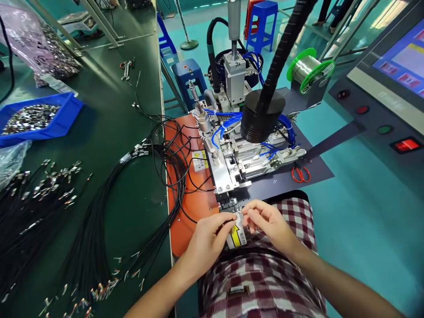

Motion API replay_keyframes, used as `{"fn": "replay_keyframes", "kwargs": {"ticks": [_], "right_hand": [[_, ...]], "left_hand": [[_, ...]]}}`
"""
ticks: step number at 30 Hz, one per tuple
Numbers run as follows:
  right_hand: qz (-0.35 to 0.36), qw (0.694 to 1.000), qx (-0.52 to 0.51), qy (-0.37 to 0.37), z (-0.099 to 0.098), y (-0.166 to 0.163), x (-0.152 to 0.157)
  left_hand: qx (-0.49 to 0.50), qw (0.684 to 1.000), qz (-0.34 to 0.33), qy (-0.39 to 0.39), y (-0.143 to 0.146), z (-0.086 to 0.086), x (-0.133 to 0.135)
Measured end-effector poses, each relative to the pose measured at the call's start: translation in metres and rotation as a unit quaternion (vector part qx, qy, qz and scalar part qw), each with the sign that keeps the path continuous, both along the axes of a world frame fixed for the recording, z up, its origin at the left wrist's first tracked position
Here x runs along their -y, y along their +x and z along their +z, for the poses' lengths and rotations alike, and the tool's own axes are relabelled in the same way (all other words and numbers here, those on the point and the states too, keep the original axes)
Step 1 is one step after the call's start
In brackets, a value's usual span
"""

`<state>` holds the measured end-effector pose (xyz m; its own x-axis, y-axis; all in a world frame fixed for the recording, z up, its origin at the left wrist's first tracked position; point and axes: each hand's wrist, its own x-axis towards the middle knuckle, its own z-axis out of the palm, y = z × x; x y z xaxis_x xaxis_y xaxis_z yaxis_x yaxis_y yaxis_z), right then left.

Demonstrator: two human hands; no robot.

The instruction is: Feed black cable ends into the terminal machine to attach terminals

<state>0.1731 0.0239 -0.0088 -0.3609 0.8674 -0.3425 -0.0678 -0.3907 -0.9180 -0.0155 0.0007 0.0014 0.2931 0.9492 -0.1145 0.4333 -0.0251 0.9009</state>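
Green table (135, 203), black cables (94, 225) and machine (221, 173) border both nearly closed hands (207, 238) (273, 225), contents unclear.

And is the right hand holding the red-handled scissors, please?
No, the red-handled scissors lie on the dark plate, apart from the right hand.

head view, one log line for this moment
left hand: at machine front | right hand: beside left | black cables: bundled on table | anything pinched: unclear
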Motion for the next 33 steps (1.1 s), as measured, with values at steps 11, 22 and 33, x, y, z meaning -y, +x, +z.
{"fn": "replay_keyframes", "kwargs": {"ticks": [11, 22, 33], "right_hand": [[-0.018, 0.999, 0.024, 0.017, -0.001, -0.003, 0.002], [-0.004, 1.000, -0.014, 0.006, -0.007, -0.007, 0.011], [-0.086, 0.952, 0.163, 0.246, 0.001, -0.013, 0.019]], "left_hand": [[0.034, 0.997, 0.058, -0.039, 0.003, -0.002, 0.000], [0.083, 0.986, 0.107, -0.098, 0.007, -0.001, 0.002], [0.102, 0.980, 0.125, -0.113, 0.008, -0.005, 0.005]]}}
